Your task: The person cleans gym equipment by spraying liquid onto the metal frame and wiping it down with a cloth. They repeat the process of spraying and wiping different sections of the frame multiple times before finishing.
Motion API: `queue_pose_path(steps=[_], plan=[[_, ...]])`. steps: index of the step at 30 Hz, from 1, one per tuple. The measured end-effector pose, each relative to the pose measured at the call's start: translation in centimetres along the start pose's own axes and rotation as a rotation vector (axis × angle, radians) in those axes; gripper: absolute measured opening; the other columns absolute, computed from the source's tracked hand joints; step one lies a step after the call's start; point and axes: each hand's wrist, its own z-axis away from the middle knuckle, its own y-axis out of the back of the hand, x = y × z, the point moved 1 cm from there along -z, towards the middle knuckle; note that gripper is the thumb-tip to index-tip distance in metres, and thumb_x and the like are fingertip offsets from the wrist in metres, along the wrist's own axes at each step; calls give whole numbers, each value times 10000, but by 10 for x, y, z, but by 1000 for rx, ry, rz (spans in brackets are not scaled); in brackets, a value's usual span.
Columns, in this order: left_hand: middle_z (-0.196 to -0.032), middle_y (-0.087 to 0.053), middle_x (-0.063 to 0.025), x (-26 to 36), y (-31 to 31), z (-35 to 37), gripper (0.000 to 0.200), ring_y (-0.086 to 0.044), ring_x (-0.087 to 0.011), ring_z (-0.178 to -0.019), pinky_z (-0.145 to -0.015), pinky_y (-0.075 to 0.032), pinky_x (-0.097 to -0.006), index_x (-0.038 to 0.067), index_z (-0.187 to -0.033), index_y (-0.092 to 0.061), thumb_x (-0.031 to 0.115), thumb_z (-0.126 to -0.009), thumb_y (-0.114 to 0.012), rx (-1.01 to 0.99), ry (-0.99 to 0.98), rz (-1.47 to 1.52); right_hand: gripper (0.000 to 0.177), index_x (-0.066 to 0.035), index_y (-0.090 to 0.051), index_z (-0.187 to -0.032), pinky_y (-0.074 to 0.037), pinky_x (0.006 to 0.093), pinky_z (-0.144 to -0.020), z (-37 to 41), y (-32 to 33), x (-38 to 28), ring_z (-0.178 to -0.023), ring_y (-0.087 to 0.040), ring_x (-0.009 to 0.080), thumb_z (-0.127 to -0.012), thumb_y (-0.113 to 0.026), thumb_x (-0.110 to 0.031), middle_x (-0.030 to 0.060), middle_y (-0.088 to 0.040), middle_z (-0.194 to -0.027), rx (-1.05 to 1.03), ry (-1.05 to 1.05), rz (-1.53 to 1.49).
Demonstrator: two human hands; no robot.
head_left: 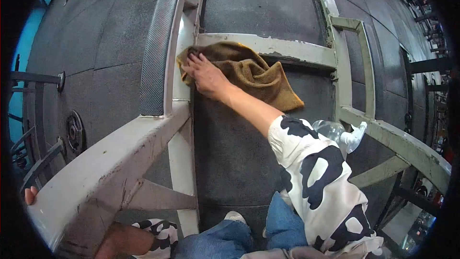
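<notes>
The floor (pixel 249 163) is of dark mats with straight seams, running under the crossbar (pixel 292 50) and past it on every side. The crossbar is pale grey metal, its paint chipped along the edges. At its left end stands a post, and outside that a dark, textured pad (pixel 157 52). A scuffed beam (pixel 120 148) comes from the crossbar's left side towards the person. Further left of the crossbar, a round black plate (pixel 75 132) is near dark racks and a strip of blue light. Far right of the crossbar are more racks and gear, too small to tell apart. A clear bottle (pixel 329 128) with a white spray head is on the near right of the crossbar, partly hidden by the sleeve (pixel 321 177).

The cloth (pixel 254 79) lies over the crossbar's left half and hangs down its near side. It is brown, fuzzy and rumpled, with yellow-orange edging. The right hand (pixel 208 77) grasps its left end, fingers bent against the post. The left hand (pixel 31 195) shows only fingertips at the beam's outer edge; I cannot tell whether they grip.
</notes>
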Motion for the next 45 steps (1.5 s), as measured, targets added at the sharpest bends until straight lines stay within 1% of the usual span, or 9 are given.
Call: queue_pose_path(steps=[10,19,21,24,28,30,33,39,45], plan=[[-1336,-406,-295,8,-3,2,979,-447,-429,-1212,-1019,-347,-587,-63,-1385,-310,687,-757,-350,-24,2,-33,519,-26,-506,-1205,-203,447,-1158,40,-8,-38,-1343,-334,293,-693,-578,8,145,-465,-1354,-100,144,-102],[-1358,-393,-301,14,8,-2,944,-444,-439,-1227,-1010,-369,-605,-57,-1383,-322,648,-757,-348,-120,4,-66,421,-32,-547,-1153,-442,447,-973,48,12,-51,-1147,-509,375,-735,-521,12,191,-556,-1228,67,48,-344],[-1344,-411,-298,12,3,3,928,-449,-438,-1224,-997,-385,-608,-51,-1382,-329,641,-763,-343,-85,-22,-53,333,-4,-578,-1103,-462,424,-911,51,15,-47,-1059,-576,348,-776,-519,-25,196,-610,-1114,-126,-210,-500],[-1310,-433,-309,21,-10,6,1002,-468,-432,-1200,-959,-435,-582,-67,-1384,-297,712,-754,-307,-36,-30,-98,312,34,-586,-1083,-464,377,-878,70,29,-30,-985,-612,348,-821,-536,-127,220,-645,-1011,-111,-459,-753],[-1285,-435,-327,16,-3,5,1086,-484,-427,-1178,-955,-452,-555,-91,-1390,-249,781,-743,-280,-9,-4,-183,293,27,-578,-1116,-460,320,-838,86,52,-12,-925,-609,219,-870,-539,-127,134,-661,-1007,293,-835,-1009],[-1303,-441,-308,15,-2,6,985,-465,-431,-1204,-969,-420,-591,-54,-1396,-278,702,-765,-298,-39,-31,-144,298,11,-565,-1157,-463,336,-847,67,66,-6,-950,-622,274,-879,-517,-87,145,-662,-1016,592,-752,-868],[-1328,-433,-291,12,1,1,906,-438,-436,-1236,-990,-382,-622,-18,-1409,-292,635,-782,-317,-73,-31,-52,333,-9,-544,-1200,-460,381,-884,30,81,-14,-985,-611,344,-871,-512,-55,183,-645,-1048,677,-588,-569],[-1342,-406,-300,9,3,3,978,-417,-430,-1251,-1016,-363,-604,-26,-1413,-277,698,-756,-307,-79,5,-71,711,25,-328,-1399,-375,441,-1010,28,-9,1,-1184,-447,390,-710,-506,31,242,-500,-1237,284,-82,18],[-1371,-359,-309,-1,9,5,1018,-375,-438,-1277,-1036,-332,-603,-45,-1409,-268,728,-747,-281,-29,-3,-96,691,43,-278,-1414,-396,397,-976,41,-22,9,-1092,-491,357,-758,-491,-11,233,-519,-1184,159,-105,136]])
